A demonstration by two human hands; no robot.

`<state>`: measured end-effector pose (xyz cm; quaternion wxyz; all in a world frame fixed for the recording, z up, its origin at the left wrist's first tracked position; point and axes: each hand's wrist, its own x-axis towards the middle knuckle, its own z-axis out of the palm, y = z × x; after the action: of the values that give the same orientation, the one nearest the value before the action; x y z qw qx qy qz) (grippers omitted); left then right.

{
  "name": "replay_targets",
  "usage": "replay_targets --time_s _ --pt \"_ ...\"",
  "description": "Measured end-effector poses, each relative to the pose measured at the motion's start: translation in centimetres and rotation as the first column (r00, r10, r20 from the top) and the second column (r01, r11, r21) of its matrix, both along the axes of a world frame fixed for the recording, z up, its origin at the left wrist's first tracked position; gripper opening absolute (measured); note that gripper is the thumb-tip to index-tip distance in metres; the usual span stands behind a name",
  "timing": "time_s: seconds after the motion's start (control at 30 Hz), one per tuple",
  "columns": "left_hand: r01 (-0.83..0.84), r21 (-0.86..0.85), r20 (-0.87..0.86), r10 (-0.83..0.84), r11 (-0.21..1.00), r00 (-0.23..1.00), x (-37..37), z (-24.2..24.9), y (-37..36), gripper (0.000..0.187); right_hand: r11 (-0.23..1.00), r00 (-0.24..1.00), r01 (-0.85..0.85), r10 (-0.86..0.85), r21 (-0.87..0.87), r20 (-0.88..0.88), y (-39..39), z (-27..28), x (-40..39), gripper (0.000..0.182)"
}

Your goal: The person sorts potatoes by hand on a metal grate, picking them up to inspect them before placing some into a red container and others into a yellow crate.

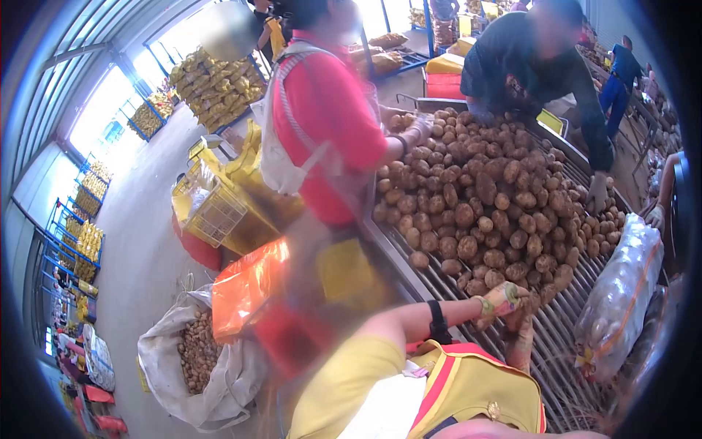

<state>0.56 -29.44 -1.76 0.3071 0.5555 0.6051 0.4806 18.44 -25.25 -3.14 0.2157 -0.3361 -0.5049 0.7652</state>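
Observation:
A large heap of brown potatoes point(486, 205) lies on a slatted metal sorting table point(585, 289). At the heap's near edge is my left hand point(503, 300), in a patterned glove, with a black band around that arm. Its fingers are curled in; whatever they hold is hidden. Just below it, close to touching, my right hand point(519, 331) points up toward the heap, its fingers bent around a potato point(531, 301). My fingers partly overlap there, so the grip shows only in part.
Across the heap, a person in dark green point(526, 66) and one in pink point(329, 124) handle potatoes. A filled clear sack point(620, 293) lies on the right. Left stand an open white sack point(164, 351) of small potatoes, orange-covered stacked containers point(248, 285) and a yellow crate point(219, 212).

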Motion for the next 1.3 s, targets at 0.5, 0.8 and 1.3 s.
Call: replay_targets --time_s 0.5,0.8,1.3 --pt "-0.393 -0.361 0.387 0.52 0.846 0.762 -4.8 -1.0 -9.0 0.038 0.881 0.956 -0.153 0.016 0.448 0.294 -2.2 1.6 -0.8 0.061" --pt "-0.519 -0.362 -0.052 0.539 0.775 0.841 -8.6 0.1 -20.2 0.042 0.784 0.77 0.276 -0.527 0.556 0.361 1.2 -4.3 10.0 0.029" --pt "-0.29 -0.827 -0.507 -0.416 0.481 0.755 -12.3 -5.9 -32.1 0.037 0.566 0.847 -0.196 -0.313 0.801 0.429 7.5 -1.5 0.2 0.033"
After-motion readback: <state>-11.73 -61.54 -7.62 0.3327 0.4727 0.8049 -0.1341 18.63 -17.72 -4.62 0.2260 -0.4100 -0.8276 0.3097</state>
